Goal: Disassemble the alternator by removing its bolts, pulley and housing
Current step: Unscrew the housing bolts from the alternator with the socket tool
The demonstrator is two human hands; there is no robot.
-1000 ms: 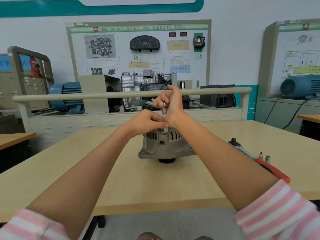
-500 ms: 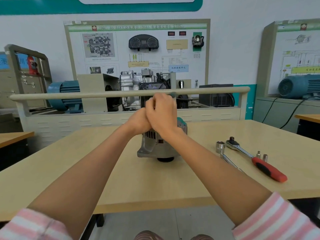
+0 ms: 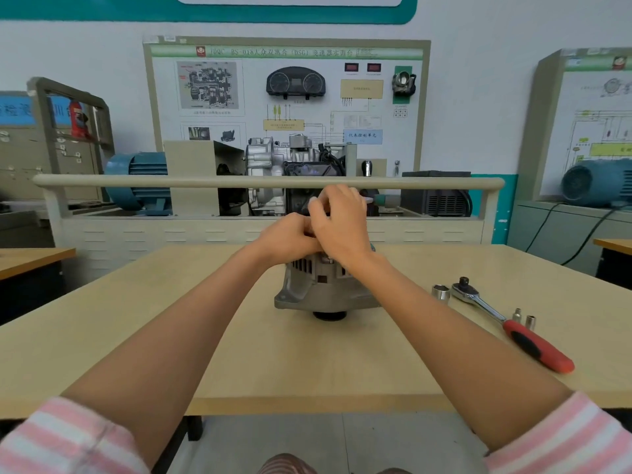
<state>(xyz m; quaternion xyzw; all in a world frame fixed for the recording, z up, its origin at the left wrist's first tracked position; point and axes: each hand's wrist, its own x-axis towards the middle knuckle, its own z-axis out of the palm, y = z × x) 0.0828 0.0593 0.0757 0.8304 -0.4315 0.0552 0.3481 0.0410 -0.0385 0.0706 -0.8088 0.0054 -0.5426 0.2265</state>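
The grey alternator (image 3: 321, 289) stands on the wooden table (image 3: 239, 354) with its black pulley (image 3: 330, 315) underneath. Both my hands are on top of it. My right hand (image 3: 342, 220) grips the handle of a driver tool. The handle's teal end (image 3: 381, 200) sticks out to the right, and a short piece of the shaft shows below my palm. My left hand (image 3: 290, 237) is curled against the right one, around the shaft just above the housing. The bolt under the tool is hidden by my hands.
To the right of the alternator lie a ratchet with a red handle (image 3: 513, 326), a large socket (image 3: 441, 292) and two small sockets (image 3: 523, 317). A training bench with a rail (image 3: 266, 182) stands behind the table. Another desk edge (image 3: 615, 244) is at far right.
My right hand has swung round on the handle, so the teal end now points right. The left hand stays curled at the shaft. The alternator has not moved.
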